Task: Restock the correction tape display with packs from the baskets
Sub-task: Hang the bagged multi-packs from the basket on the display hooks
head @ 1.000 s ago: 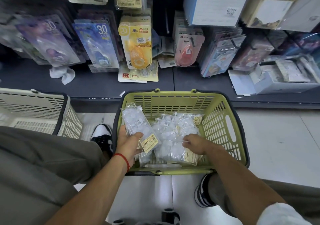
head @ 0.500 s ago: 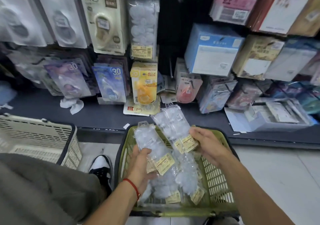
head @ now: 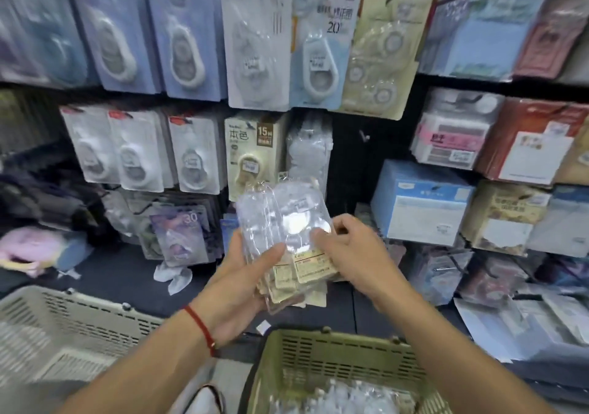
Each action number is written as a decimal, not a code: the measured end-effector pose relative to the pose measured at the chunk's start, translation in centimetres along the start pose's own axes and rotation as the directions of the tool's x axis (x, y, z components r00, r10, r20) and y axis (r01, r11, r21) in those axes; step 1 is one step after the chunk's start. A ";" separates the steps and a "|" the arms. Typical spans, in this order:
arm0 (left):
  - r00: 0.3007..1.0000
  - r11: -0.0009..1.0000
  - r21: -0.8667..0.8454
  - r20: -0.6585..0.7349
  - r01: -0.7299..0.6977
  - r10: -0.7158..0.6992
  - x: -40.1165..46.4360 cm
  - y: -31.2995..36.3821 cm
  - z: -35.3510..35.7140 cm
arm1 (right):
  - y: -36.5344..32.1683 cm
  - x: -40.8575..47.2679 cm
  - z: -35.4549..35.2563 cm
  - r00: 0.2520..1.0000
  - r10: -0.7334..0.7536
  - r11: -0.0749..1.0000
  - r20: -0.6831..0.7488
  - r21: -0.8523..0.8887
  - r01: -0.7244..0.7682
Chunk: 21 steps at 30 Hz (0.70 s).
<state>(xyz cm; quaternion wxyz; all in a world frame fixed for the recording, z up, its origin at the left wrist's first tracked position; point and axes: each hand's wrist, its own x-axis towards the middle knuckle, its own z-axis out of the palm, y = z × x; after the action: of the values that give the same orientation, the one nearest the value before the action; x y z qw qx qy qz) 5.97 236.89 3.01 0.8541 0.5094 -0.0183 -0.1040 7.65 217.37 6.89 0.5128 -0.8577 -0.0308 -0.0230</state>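
Observation:
A stack of clear plastic correction tape packs with yellowish labels at the bottom is held up in front of the display. My left hand grips the stack from below and the left, thumb across its front. My right hand pinches the stack's right side near the labels. Behind the stack, a hook holds similar clear packs beside a beige 15M pack. The green basket sits below with more clear packs in it.
Hanging carded correction tapes fill the wall above and to the left. Boxed goods line the right. A white basket stands at the lower left. A dark shelf runs under the display, with a crumpled white scrap.
Both hands rose from the green basket with the packs and brought them together into one stack in front of the display. The view tilted up toward the hooks.

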 end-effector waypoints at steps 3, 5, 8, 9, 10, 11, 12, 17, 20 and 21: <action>0.994 0.990 0.091 0.026 -0.104 0.102 1.4 4.3 -0.7 | -2.7 1.5 -0.7 0.997 -0.066 0.996 -0.031 0.053 0.068; 0.981 0.970 0.158 -0.018 -0.186 0.191 2.1 6.4 -1.3 | -3.5 2.5 -0.9 0.989 -0.094 0.992 -0.111 0.074 0.103; 0.931 0.923 0.272 -0.169 -0.271 0.323 2.7 7.4 -2.2 | -3.8 4.1 -1.2 0.982 -0.067 0.991 -0.174 0.100 0.085; 0.916 0.915 0.271 -0.186 -0.301 0.356 2.9 7.4 -2.5 | -3.8 4.6 -1.2 0.983 -0.046 0.992 -0.176 0.111 0.066; 0.909 0.913 0.251 -0.188 -0.321 0.371 2.9 7.2 -2.7 | -3.7 4.9 -1.2 0.985 -0.028 0.992 -0.170 0.116 0.048; 0.909 0.915 0.236 -0.185 -0.327 0.373 2.9 7.2 -2.8 | -3.6 5.1 -1.1 0.987 -0.017 0.992 -0.160 0.119 0.037; 0.905 0.910 0.243 -0.187 -0.335 0.383 2.9 7.0 -2.9 | -3.4 5.2 -0.9 0.989 -0.011 0.992 -0.150 0.123 0.029; 0.864 0.867 0.292 -0.192 -0.403 0.466 2.8 7.2 -2.7 | -2.5 4.8 0.1 0.988 -0.003 0.982 -0.154 0.189 0.032; 0.856 0.856 0.285 -0.168 -0.432 0.489 2.5 7.7 -2.4 | -2.0 5.2 0.5 0.983 0.006 0.985 -0.182 0.171 0.025; 0.855 0.857 0.272 -0.169 -0.438 0.490 2.5 7.7 -2.5 | -1.9 5.4 0.4 0.985 0.011 0.988 -0.174 0.153 0.016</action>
<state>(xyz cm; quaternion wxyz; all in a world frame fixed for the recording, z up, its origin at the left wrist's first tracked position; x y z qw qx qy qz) 9.94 242.14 8.38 0.7871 0.5909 -0.0529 0.1692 12.94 218.78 8.74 0.5780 -0.8102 0.0114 -0.0963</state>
